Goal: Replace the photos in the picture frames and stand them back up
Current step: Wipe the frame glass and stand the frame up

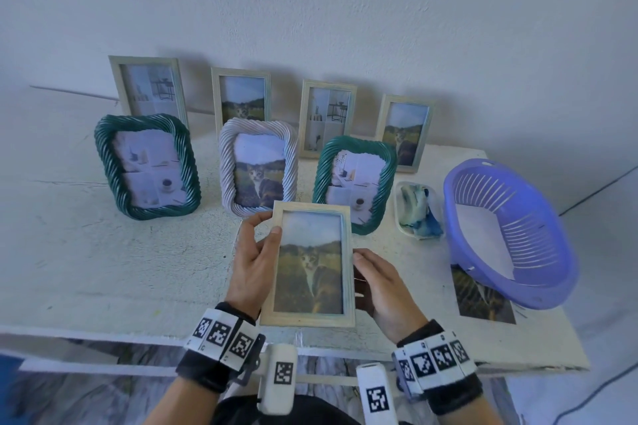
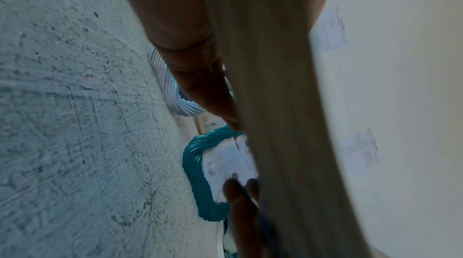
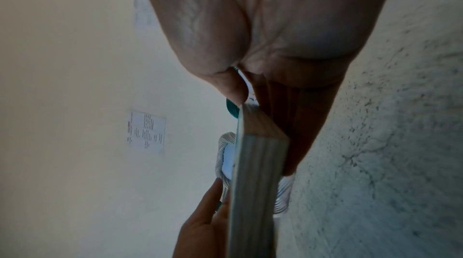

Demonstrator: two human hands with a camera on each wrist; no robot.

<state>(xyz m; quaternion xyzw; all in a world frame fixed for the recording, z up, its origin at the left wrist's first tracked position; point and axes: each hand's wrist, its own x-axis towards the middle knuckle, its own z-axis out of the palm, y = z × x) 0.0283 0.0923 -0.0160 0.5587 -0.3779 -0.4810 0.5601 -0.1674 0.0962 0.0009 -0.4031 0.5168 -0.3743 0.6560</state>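
Observation:
A pale wooden picture frame (image 1: 310,262) with a cat photo behind its glass is held tilted above the white table (image 1: 103,269), near the front edge. My left hand (image 1: 267,235) grips its upper left side, thumb on the front and fingers behind. On the right side, my right hand (image 1: 369,269) holds the frame with the thumb on the front rim. The left wrist view shows the frame's edge (image 2: 275,104) blurred beside my fingers (image 2: 190,54). In the right wrist view the same frame's edge (image 3: 255,183) runs out from under my palm.
Three twisted frames stand just behind: green (image 1: 146,166), white (image 1: 258,167) with a cat photo, and green (image 1: 355,183). Several pale frames line the wall. At right are a purple basket (image 1: 511,231), a loose cat photo (image 1: 483,300) partly under it, and a small tub with a cloth (image 1: 417,210).

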